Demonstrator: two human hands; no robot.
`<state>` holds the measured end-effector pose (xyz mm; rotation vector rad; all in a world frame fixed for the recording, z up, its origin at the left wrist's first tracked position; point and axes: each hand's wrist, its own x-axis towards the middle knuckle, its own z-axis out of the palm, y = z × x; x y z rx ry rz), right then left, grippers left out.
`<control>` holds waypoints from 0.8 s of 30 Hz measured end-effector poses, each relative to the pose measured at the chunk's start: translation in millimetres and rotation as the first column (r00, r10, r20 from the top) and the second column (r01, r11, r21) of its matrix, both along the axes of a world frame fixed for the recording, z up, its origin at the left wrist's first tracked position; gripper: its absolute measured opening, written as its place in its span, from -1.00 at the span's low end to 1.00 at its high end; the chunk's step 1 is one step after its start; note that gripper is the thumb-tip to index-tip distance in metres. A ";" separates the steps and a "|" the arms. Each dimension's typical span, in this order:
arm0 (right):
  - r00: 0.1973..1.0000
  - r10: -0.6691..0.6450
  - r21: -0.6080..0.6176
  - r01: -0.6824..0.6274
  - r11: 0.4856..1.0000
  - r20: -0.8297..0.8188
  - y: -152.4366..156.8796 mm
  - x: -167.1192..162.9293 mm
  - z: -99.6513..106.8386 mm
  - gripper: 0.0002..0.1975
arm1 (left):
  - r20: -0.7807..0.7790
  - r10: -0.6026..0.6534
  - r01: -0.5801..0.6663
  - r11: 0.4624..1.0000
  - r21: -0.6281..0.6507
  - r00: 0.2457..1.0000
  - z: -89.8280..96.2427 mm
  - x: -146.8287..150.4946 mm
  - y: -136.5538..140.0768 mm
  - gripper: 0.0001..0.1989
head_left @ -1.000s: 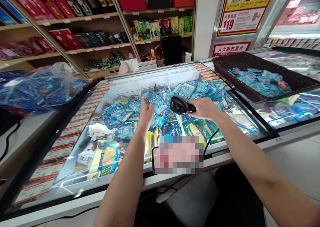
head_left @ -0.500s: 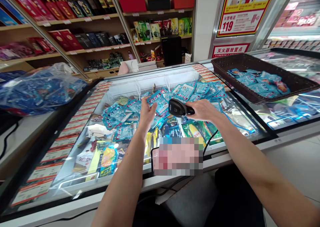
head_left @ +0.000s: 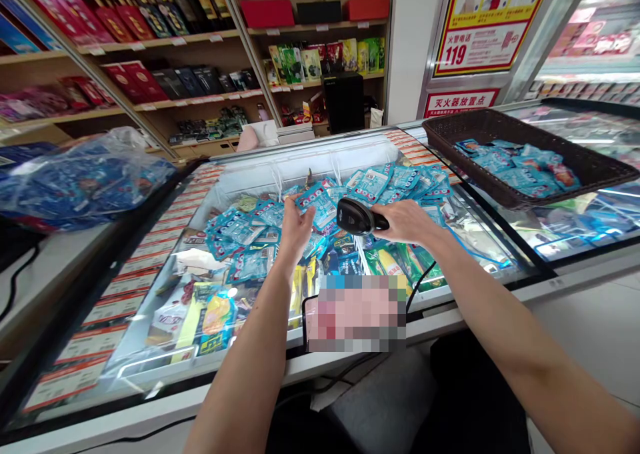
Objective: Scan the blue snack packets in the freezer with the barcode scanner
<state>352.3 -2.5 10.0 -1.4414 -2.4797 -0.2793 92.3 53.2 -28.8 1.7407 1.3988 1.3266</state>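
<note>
My right hand (head_left: 403, 221) is wrapped round the handle of a black barcode scanner (head_left: 356, 217), whose head points left. Just left of it, my left hand (head_left: 297, 226) pinches a blue snack packet (head_left: 320, 202) at its left edge, the thumb on the near side. The packet tilts up with its printed face towards me, close to the scanner head. Beneath both hands, many similar blue packets (head_left: 240, 227) lie in a loose heap across the glass-topped chest freezer (head_left: 350, 146). Some fingers of my left hand are hidden behind the packet.
A brown basket (head_left: 530, 197) with more blue packets stands on the right. At the left lies a clear plastic bag (head_left: 90, 181) of blue packs. A phone with a blurred screen (head_left: 355, 314) rests at the front rim. The scanner's black cable (head_left: 417, 282) hangs down nearby.
Almost nothing differs. Both hands keep their place with the packet and the scanner; the view has shifted very slightly.
</note>
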 end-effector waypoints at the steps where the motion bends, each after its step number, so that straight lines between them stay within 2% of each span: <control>1: 1.000 0.000 0.002 0.000 1.000 -0.002 0.2 -0.1 0.0 -0.67 | 0.005 -0.004 0.004 1.000 0.001 1.000 0.0 0.1 -0.1 -0.41; 10: 1.000 -0.017 -0.036 0.017 0.999 0.000 -0.3 -0.9 1.1 -0.64 | 0.000 -0.001 0.001 0.999 0.043 1.000 4.5 3.2 -4.5 -0.42; 19: 1.000 -0.004 -0.048 0.003 0.999 -0.015 -1.4 -1.3 2.4 -0.64 | -0.034 -0.001 0.004 0.997 0.072 0.999 -1.0 0.0 1.2 -0.44; 22: 1.000 -0.020 -0.033 0.019 0.999 -0.024 -1.2 -0.6 2.6 -0.65 | -0.063 0.051 -0.043 0.991 0.123 0.997 2.3 -5.6 2.6 -0.46; 24: 0.999 -0.038 -0.025 0.037 0.999 -0.034 -0.8 0.4 2.5 -0.66 | -0.101 0.145 -0.125 0.976 0.178 0.984 6.5 -11.4 1.9 -0.50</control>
